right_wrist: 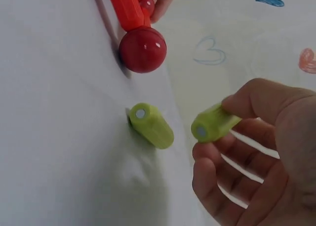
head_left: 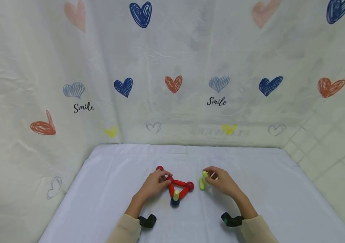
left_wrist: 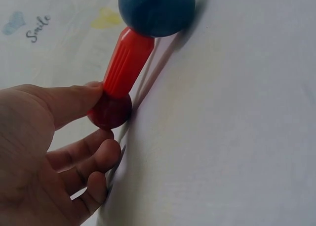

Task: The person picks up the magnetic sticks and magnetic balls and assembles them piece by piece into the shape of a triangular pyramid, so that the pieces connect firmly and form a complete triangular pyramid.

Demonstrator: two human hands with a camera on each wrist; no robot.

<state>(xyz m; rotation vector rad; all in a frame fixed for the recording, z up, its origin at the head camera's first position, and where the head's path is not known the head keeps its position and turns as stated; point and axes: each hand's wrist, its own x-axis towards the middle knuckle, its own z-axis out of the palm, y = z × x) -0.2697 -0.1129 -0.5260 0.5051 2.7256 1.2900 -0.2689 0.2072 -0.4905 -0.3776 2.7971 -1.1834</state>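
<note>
A flat triangle of red sticks lies on the white cloth, with red balls at two corners and a dark blue ball at the near one. A yellow-green stick stands on the blue ball. My left hand pinches the triangle's left red ball between thumb and forefinger, where a red stick runs to the blue ball. My right hand pinches a yellow-green stick just above the cloth. A second yellow-green stick lies beside it, near the right red ball.
One loose red ball sits behind my left hand. Heart-printed fabric walls close in the table's back and both sides. Black wrist cameras sit on both forearms.
</note>
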